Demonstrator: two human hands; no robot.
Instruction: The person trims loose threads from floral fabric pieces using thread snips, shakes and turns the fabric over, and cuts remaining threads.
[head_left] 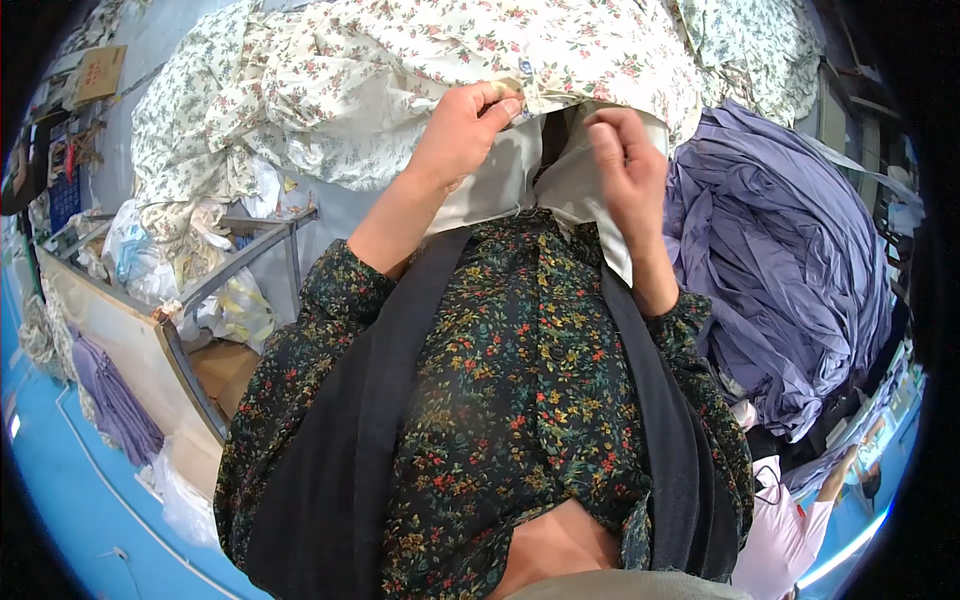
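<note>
A big heap of cream fabric printed with small flowers (400, 70) lies across a grey table in front of me. My left hand (462, 135) pinches the hem of this floral fabric between thumb and fingers near the table's edge. My right hand (630, 165) is curled beside it, its fingers on the plain grey-white underside of the cloth (575, 185) that hangs down toward my body. My dark flowered blouse and black apron straps fill the lower middle of the view.
A pile of lavender-purple fabric (780, 260) sits to the right. At left stands a metal-framed cart (190, 300) with plastic bags and scraps, more purple cloth (110, 395) hanging below it, over a blue floor. Pink cloth lies at lower right.
</note>
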